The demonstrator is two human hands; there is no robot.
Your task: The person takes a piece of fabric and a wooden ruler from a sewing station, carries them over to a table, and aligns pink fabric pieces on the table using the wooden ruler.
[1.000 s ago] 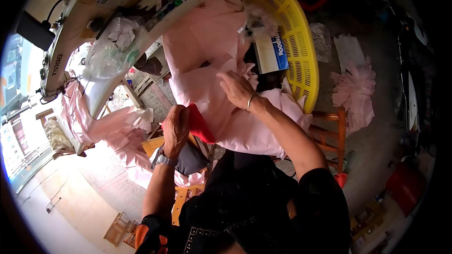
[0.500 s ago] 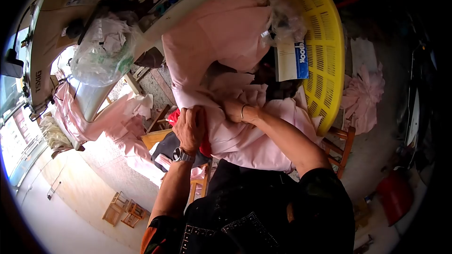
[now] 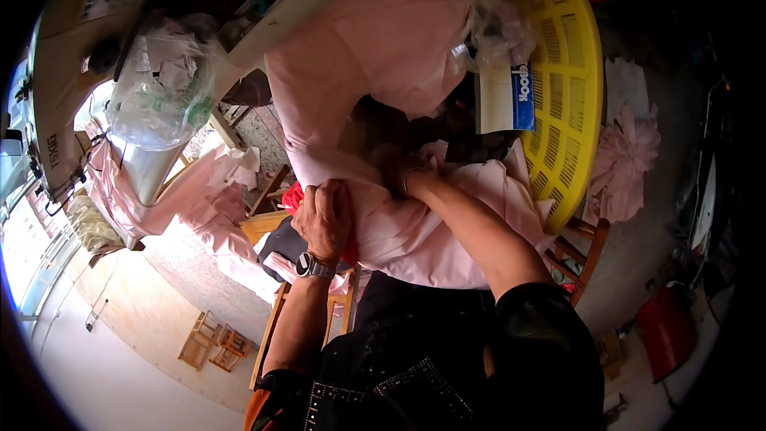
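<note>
My left hand, with a watch on its wrist, is closed on the near left edge of the pink fabric. Red cloth shows beside and under that hand. My right hand reaches down among the pink folds at the near side of the yellow basket; its fingers are hidden in shadow. Pink fabric covers the basket's left and near sides. Inside the basket lie a blue and white booklet, a clear plastic bag and dark items that I cannot make out.
A sewing machine stands at the upper left, with a plastic bag of scraps beside it. More pink fabric hangs at the left. Another pink bundle lies right of the basket. A wooden chair stands at the basket's near right.
My right hand has moved from above the pink fabric down into its folds by the basket. My left hand has shifted right with the fabric edge, and less red cloth shows. The view has shifted.
</note>
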